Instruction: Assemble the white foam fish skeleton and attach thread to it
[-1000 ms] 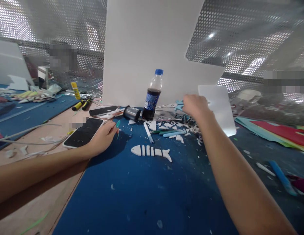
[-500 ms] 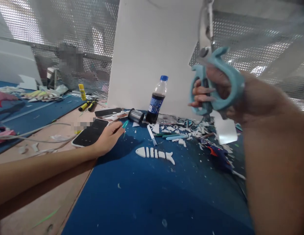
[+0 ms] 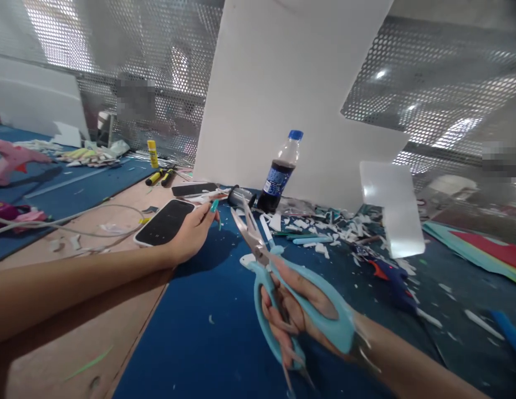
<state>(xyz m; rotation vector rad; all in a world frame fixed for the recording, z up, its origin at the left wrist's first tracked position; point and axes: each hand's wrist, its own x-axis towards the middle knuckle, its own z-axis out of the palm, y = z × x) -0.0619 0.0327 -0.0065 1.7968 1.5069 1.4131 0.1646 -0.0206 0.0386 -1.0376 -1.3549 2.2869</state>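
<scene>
My right hand [image 3: 299,310] grips light-blue-handled scissors [image 3: 258,244], fingers through the loops and blades parted, pointing up and away over the blue mat. Behind the scissors shows the white head of a fish-shaped piece [image 3: 246,260]; the rest of it is hidden. My left hand [image 3: 193,235] rests at the mat's left edge with fingers curled together. Teal shows at its fingertips, and I cannot tell whether it is nails or a held piece. Beside that hand lies a phone [image 3: 164,221]. Just beyond it is a dark spool [image 3: 241,195].
A cola bottle [image 3: 278,174] stands before a white board [image 3: 299,83]. White scraps [image 3: 322,249], light-blue sticks [image 3: 311,240] and a dark blue glue gun [image 3: 393,280] lie to the right. A glue stick [image 3: 152,153] and a pink glue gun [image 3: 14,160] are on the left.
My right hand has lowered the scissors from high on the right to above the mat, and they now cover most of the fish piece. The view has shifted slightly right.
</scene>
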